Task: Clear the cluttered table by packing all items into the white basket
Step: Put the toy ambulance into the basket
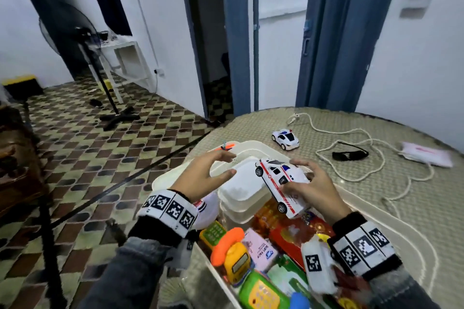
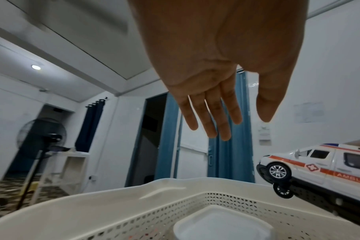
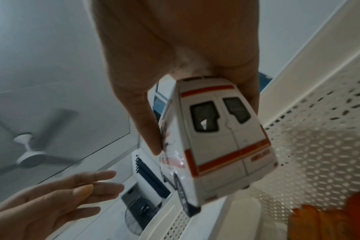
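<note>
Nearest the head camera, two forearms in marker-printed wristbands were seen reaching over the white basket (image 1: 391,223), which was already crowded with packed items. By size, the table (image 1: 326,118) came first, its patterned cloth largely cleared yet not wholly so. The basket stood on its near left part, close to the edge, and much of the task was judged done: lidded white containers (image 1: 241,183), a red packet (image 1: 293,231), a pink tissue pack (image 1: 261,248), a toy telephone (image 1: 231,246) and a green toy phone (image 1: 261,293) lay inside it. A toy ambulance (image 1: 281,183) was held tilted above the containers by the right hand (image 1: 313,188), thumb on one side and fingers curled round the other, so it was not yet set down. The left hand (image 1: 203,175) was kept spread and relaxed over the far part of the basket, gripping nothing. Still left on the cloth, well apart from the basket, were a white cord (image 1: 356,133), a pink-and-white pouch (image 1: 426,155), a toy police car (image 1: 286,139) and dark sunglasses (image 1: 350,154). These four were judged to remain for packing.
</note>
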Tool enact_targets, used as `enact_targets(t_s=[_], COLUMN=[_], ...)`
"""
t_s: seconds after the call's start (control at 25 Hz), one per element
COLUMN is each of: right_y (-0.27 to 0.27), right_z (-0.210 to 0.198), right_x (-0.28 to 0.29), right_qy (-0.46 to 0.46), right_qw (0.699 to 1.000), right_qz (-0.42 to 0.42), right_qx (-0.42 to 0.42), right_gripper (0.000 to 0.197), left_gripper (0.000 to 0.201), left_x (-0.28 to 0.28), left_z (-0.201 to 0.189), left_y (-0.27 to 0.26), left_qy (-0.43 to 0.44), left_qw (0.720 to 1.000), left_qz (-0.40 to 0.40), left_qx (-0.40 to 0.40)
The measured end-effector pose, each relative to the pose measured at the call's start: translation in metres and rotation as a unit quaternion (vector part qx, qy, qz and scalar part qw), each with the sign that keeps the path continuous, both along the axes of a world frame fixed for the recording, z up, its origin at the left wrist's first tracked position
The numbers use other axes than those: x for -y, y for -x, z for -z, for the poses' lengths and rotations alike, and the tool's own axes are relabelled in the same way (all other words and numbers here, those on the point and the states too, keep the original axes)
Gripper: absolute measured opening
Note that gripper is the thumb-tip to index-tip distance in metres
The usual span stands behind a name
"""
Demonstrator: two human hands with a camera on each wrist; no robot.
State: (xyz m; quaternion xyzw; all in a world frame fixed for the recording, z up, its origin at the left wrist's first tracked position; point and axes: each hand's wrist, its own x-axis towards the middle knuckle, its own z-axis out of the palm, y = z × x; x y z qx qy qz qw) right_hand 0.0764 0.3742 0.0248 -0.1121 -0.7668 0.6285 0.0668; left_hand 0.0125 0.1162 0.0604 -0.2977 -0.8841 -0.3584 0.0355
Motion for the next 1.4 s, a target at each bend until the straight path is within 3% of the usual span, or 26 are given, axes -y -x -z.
enact_targets(t_s=[0.24,0.48,0.84,1.0,1.2,1.4], right_y=[-0.017,-0.017,-0.027,-0.036,-0.05,-0.053], right_z=[0.016,0.014,0.023,0.024,0.018,0.03], right_x=[-0.003,-0.019,-0.025,-0.015,0.001,0.014], right_qy=[-0.02,-0.124,-0.179,-0.199,-0.205,-0.2], right_qw=[0.998,0.991,0.979,0.971,0.965,0.959], right_qz=[0.054,0.043,0.014,-0.004,0.001,-0.016], right_qx=[0.017,0.04,0.095,0.134,0.161,0.202], right_gripper=[0.059,0.055,0.067,0.072,0.068,0.07], left_gripper=[0.03,0.033,0.05,0.033,0.015,0.026], left_x=[-0.028,-0.066,-0.136,-0.162,-0.168,-0.169], left_z=[0.007,0.01,0.032,0.055,0.072,0.079], left_y=[0.037,0.079,0.124,0.147,0.161,0.161], left_qy=[0.024,0.082,0.142,0.188,0.076,-0.002], left_qw=[0.995,0.984,0.945,0.914,0.9,0.884], left_qz=[0.097,0.16,0.293,0.357,0.418,0.443], left_qx=[0.022,0.019,0.0,0.048,0.099,0.148])
